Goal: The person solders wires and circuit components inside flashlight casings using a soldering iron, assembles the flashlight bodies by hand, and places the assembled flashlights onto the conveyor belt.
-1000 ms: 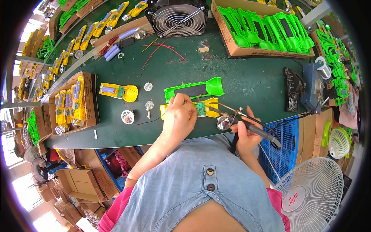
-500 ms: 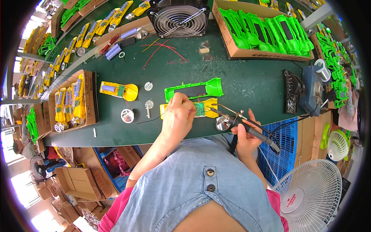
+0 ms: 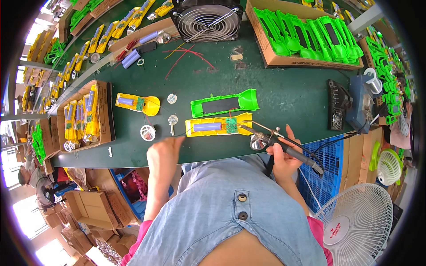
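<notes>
My left hand [image 3: 164, 154] is closed at the table's front edge, its fingertips at a thin black wire [image 3: 178, 134] that runs to the yellow flashlight half-shell [image 3: 245, 128]; the wire's far end is hidden by the hand. In that shell lie a blue cylindrical battery [image 3: 207, 127] and a green circuit board [image 3: 231, 125]. My right hand [image 3: 285, 156] grips a soldering iron [image 3: 290, 152], its tip over the shell's right end. Beside the tip sits a silver reflector cup [image 3: 257, 142]. A green half-shell [image 3: 224, 104] with a black panel lies just behind.
To the left are another yellow half-shell [image 3: 152, 106], a reflector [image 3: 147, 132], small round boards [image 3: 172, 98] and a carton of yellow assemblies [image 3: 112, 117]. A carton of green shells [image 3: 266, 55] and a black fan [image 3: 207, 24] stand behind. A blue soldering station [image 3: 358, 104] is at right.
My left hand has moved from over the yellow shell to the left and toward me, uncovering the battery. My right hand with the soldering iron has stayed nearly still.
</notes>
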The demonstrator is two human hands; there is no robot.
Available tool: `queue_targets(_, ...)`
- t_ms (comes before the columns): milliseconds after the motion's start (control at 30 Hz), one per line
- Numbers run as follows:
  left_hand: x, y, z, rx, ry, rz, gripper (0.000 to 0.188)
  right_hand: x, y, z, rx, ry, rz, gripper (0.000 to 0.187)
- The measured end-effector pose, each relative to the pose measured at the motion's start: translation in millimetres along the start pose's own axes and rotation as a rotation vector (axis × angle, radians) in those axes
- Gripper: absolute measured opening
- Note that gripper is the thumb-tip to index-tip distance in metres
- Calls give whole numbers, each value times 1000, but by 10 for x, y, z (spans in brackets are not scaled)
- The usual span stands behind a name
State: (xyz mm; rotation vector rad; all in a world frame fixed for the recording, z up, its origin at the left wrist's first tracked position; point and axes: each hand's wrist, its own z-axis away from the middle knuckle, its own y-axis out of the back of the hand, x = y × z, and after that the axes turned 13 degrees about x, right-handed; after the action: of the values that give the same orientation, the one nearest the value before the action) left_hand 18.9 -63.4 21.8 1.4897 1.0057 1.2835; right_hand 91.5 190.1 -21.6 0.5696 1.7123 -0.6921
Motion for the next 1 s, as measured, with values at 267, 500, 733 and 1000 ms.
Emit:
queue_targets(267,370,-172,-84,574,-323,442,28,9,-12,-21,-118,95,75,19)
queue_targets(500,531,-508,-111,431,-490,525,22,19,37,12,-81,-1,85,17)
queue_targets(733,592,-364,-193,308,-573,357,17,-20,14,1,-16,-122,17,18)
queue_targets(1000,603,-307,-262,222,-623,303,17,37,37,7,-50,-108,41,22)
